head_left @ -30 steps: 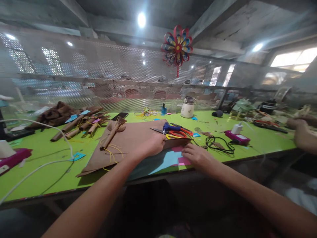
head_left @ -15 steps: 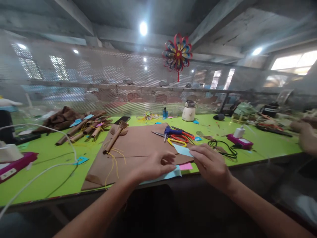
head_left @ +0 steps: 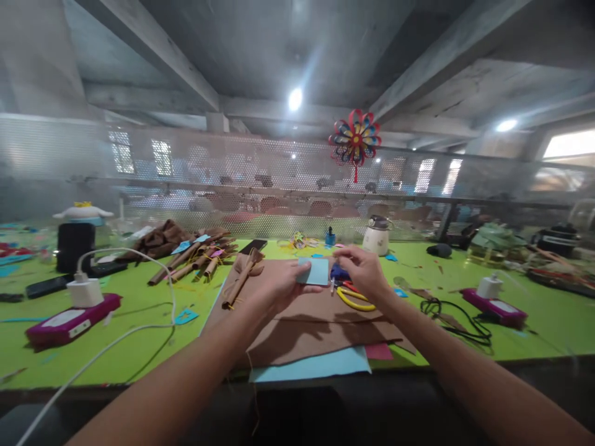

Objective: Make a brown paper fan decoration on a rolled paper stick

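My left hand (head_left: 295, 288) grips a small light-blue square of paper (head_left: 316, 271) above the brown sheets (head_left: 302, 341). To its right is my right hand (head_left: 365, 269), apart from the square, its fingertips drawn together in a pinch; whether anything is between them I cannot make out. Behind and below that hand lie scissors with yellow handles (head_left: 356, 300) and a blue-handled tool (head_left: 340, 271), both partly covered. A rolled brown tube (head_left: 242, 282) rests on the sheets at left. Light-blue paper (head_left: 311, 365) and pink paper (head_left: 379, 352) stick out at the table's front edge.
Brown rolls tied with yellow string (head_left: 204, 257) are heaped at left. Purple power strips (head_left: 74, 319) with chargers stand on both sides, with a white cable (head_left: 171, 272) and a black cable (head_left: 458, 325). A cream bottle (head_left: 375, 235) and a phone (head_left: 253, 246) are at the back.
The light-blue square has passed from my right hand to my left. Both hands have lifted over the brown sheets, and the view has tilted up and turned left.
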`<state>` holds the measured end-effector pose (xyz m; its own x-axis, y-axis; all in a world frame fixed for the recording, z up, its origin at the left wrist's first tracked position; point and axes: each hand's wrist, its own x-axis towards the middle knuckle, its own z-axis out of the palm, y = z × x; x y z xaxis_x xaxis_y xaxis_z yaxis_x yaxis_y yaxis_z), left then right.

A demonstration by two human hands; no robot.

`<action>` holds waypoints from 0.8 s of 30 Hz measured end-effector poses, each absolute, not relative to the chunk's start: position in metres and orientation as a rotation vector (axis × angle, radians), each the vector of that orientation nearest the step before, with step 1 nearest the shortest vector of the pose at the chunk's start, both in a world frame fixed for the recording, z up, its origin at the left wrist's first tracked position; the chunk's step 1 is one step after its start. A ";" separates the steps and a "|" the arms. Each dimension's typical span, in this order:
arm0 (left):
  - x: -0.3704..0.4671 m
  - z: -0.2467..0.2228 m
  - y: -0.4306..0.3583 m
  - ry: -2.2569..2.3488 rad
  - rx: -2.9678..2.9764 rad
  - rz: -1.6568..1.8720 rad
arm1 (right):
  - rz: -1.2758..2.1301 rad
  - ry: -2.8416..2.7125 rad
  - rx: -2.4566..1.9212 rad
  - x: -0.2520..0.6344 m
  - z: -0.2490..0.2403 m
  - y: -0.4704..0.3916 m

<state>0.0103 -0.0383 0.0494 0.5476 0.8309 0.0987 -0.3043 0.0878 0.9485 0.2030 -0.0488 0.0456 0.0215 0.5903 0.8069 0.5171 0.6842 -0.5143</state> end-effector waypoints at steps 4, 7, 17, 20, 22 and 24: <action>0.015 0.052 -0.019 0.560 1.224 0.931 | 0.528 -1.595 -1.006 0.191 0.066 -0.015; 0.021 0.050 -0.017 0.590 1.220 0.974 | 0.664 -1.693 -1.052 0.182 0.063 -0.005; 0.018 0.014 -0.006 0.818 1.226 1.057 | 0.475 -1.447 -1.078 0.195 0.021 0.015; 0.018 0.008 -0.007 0.812 1.206 1.094 | 0.371 -1.423 -1.054 0.201 0.020 0.016; 0.018 0.006 -0.010 0.826 1.247 1.133 | 0.355 -1.398 -1.035 0.201 0.018 0.015; 0.017 0.006 -0.011 0.870 1.291 1.165 | 0.360 -1.381 -1.021 0.199 0.018 0.013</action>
<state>0.0166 -0.0110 0.0055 0.2369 0.9633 0.1263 -0.1518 -0.0917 0.9841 0.1985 0.0132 0.0177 0.2178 0.7432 0.6326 0.3397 0.5499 -0.7630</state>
